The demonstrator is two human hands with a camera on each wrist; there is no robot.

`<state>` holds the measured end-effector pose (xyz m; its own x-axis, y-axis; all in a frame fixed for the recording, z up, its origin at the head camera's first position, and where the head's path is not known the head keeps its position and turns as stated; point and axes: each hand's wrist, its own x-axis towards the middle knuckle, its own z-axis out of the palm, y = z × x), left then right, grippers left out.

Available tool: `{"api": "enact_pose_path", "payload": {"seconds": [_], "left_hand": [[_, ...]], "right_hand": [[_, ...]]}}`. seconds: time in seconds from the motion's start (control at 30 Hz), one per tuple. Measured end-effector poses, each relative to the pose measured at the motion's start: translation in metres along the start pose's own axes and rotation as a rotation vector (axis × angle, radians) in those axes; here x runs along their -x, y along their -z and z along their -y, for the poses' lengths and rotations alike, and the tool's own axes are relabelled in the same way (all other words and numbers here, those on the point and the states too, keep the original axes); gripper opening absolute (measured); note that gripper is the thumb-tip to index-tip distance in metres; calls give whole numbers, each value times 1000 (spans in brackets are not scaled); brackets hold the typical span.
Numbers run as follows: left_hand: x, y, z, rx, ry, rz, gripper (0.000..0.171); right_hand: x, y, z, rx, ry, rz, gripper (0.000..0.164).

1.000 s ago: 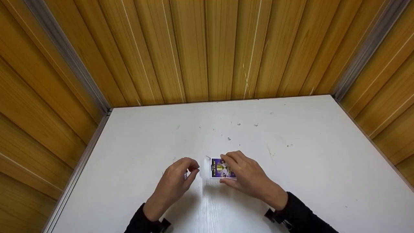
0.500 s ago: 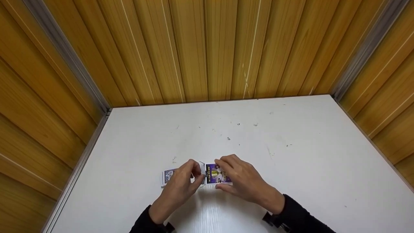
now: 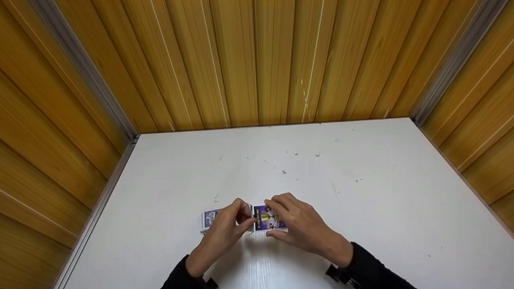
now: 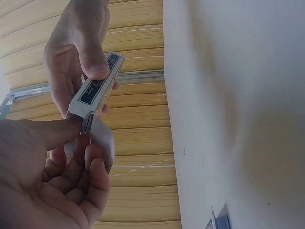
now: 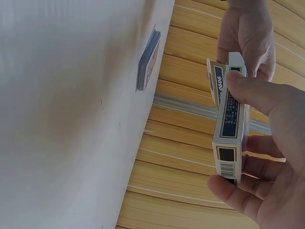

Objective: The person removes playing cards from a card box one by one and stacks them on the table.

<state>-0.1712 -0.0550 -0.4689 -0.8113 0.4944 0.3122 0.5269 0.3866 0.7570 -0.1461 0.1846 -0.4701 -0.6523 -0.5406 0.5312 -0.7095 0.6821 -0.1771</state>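
A purple playing-card box (image 3: pixel 268 218) is raised above the white table, its flaps standing out at the left end. My right hand (image 3: pixel 303 222) grips it from the right, thumb and fingers along opposite sides (image 5: pixel 229 117). My left hand (image 3: pixel 223 230) is at the open end. There, thumb and forefinger pinch a thin grey strip (image 4: pixel 86 125); I cannot tell if it is a side flap or cards. A pale flap (image 4: pixel 106 143) hangs beside those fingers. Left of the left hand lies a stack of playing cards (image 3: pixel 209 218), partly hidden by it.
The white table (image 3: pixel 345 172) carries small dark scuffs. Wood-patterned panels (image 3: pixel 257 60) rise along its back and sides, with grey metal posts (image 3: pixel 86 68) at the corners.
My left hand, earlier apart from the box, has come to its open end. The box has shifted slightly left and nearer. The card stack has come into view left of that hand.
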Motion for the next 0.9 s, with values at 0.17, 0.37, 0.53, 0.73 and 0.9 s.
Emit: {"api": "enact_pose_path", "payload": {"seconds": [0.17, 0.37, 0.53, 0.73, 0.9], "left_hand": [[0, 0, 0, 28, 37, 3, 25], [-1, 0, -1, 58, 65, 24, 25], [-2, 1, -1, 116, 119, 61, 24], [-3, 2, -2, 198, 160, 83, 21], [-2, 4, -1, 209, 144, 44, 22]], "right_hand": [[0, -1, 0, 5, 8, 2, 74], [1, -2, 0, 8, 13, 11, 73], [1, -2, 0, 4, 10, 9, 72], [0, -2, -2, 8, 13, 1, 72], [0, 0, -4, 8, -9, 7, 72]]}}
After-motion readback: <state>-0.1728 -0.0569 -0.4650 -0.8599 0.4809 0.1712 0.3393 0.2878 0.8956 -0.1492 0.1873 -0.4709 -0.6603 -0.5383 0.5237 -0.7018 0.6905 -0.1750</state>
